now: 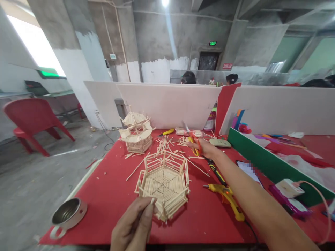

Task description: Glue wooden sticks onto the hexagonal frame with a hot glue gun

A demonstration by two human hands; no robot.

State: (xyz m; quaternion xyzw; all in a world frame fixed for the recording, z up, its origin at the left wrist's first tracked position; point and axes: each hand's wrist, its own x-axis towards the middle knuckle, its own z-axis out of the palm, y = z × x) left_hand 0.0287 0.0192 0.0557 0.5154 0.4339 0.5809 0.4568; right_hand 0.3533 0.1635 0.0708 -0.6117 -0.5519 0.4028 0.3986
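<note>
Handling single sticks beside the open stick frame (162, 184), which is set near the middle of the near edge of the worktop (110, 209), is judged the step in hand. A short stick (152, 200) is pinched upright by the left hand (134, 219) at the frame's near-left rim; contact cannot be told. Well apart, scissors (198, 144) are gripped at the handles by the right hand (206, 149), its arm stretched toward the far edge. Next, a steady pinch and controlled blades seem called for.
</note>
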